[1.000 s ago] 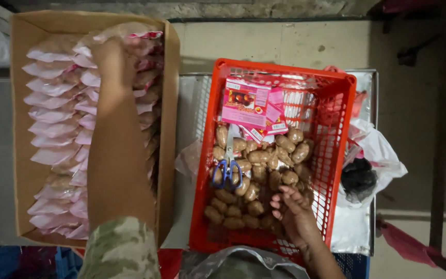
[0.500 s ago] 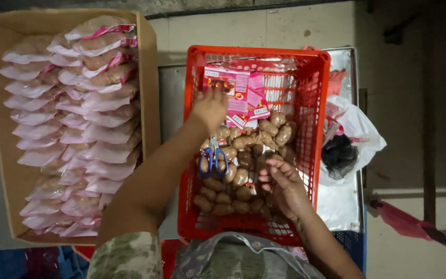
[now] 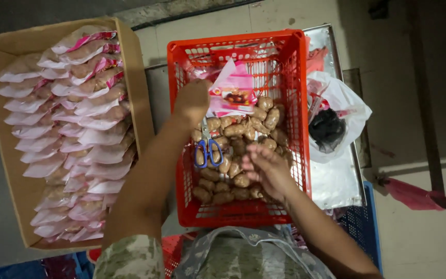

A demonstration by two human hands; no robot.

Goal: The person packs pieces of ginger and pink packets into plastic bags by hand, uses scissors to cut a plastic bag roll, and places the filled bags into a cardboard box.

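Note:
A red plastic crate (image 3: 301, 119) holds several brown, finger-shaped snack pieces (image 3: 254, 129), blue-handled scissors (image 3: 208, 150) and a stack of pink-and-clear empty bags (image 3: 238, 93). My left hand (image 3: 193, 101) is inside the crate at its far left and grips one empty bag, lifting it off the stack. My right hand (image 3: 267, 168) rests on the snack pieces near the crate's front, its fingers curled around a few of them.
A cardboard box (image 3: 6, 155) on the left is packed with several filled, sealed snack bags (image 3: 78, 129). A white plastic bag (image 3: 344, 111) with something dark in it lies right of the crate on a metal table (image 3: 336, 181). A blue crate (image 3: 365, 227) shows below.
My left hand left the cardboard box, crossed into the red crate and took hold of an empty bag. My right hand stayed on the snack pieces.

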